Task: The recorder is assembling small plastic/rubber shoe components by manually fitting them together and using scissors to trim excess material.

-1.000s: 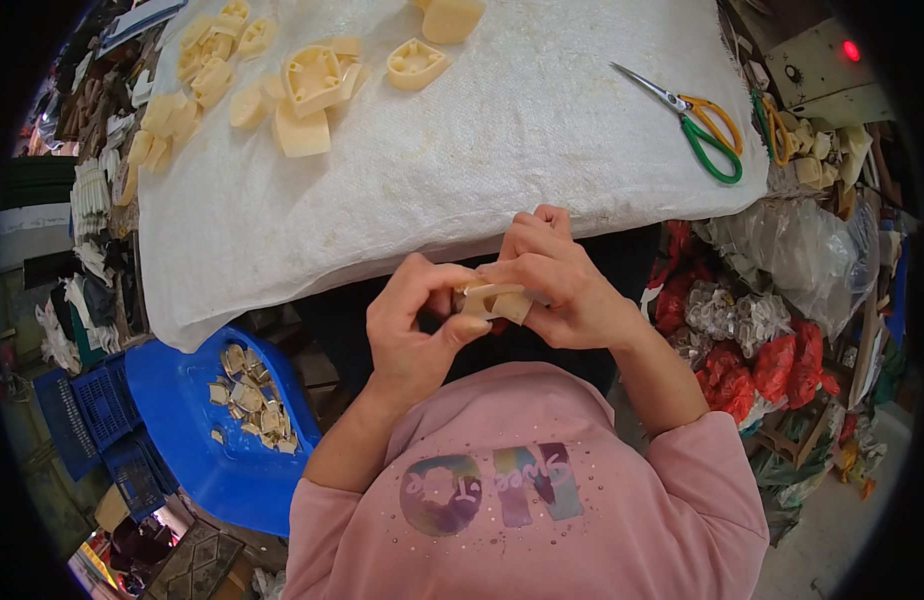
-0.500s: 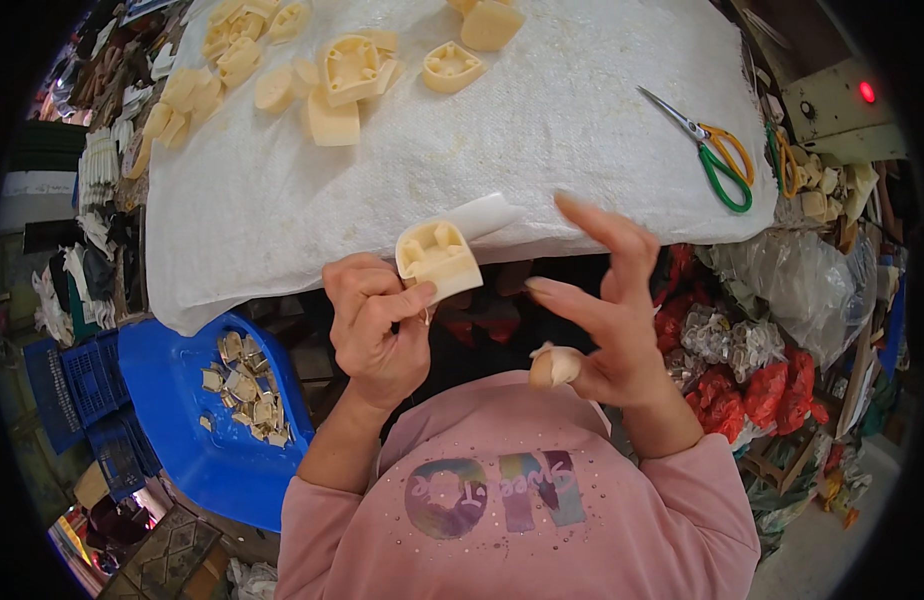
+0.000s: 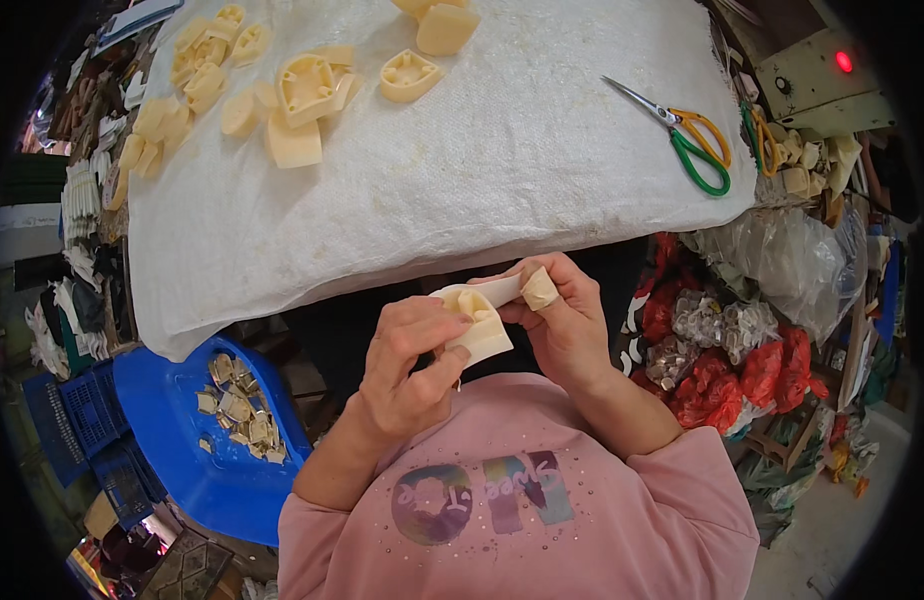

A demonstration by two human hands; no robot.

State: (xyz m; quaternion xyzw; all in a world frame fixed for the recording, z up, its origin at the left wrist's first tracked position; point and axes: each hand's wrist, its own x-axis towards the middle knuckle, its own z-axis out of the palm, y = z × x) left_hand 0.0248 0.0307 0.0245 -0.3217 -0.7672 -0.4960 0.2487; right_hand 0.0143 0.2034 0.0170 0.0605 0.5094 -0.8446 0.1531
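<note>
My left hand (image 3: 407, 365) is closed on a cream plastic shoe heel (image 3: 490, 341), D-shaped and hollow, with small posts inside. A white strip (image 3: 499, 291) runs along the curved far side of this heel. Its free end is pinched in my right hand (image 3: 574, 335), close beside the left one. A cream cover (image 3: 539, 289) wraps the right thumb. Both hands are low, between my body and the table's front edge. Part of the heel is hidden behind the left fingers.
More cream heels (image 3: 307, 90) lie in groups on the white woven table cover (image 3: 432, 190). Green-and-yellow-handled scissors (image 3: 697, 150) rest at the right. A blue plastic seat or tub (image 3: 172, 400) holds small beige pieces at the left. Red plastic bags (image 3: 762, 370) lie at right.
My right hand has come left and down from its spread position and now grips the strip. The left hand and heel have moved nearer my body, and the view has shifted slightly.
</note>
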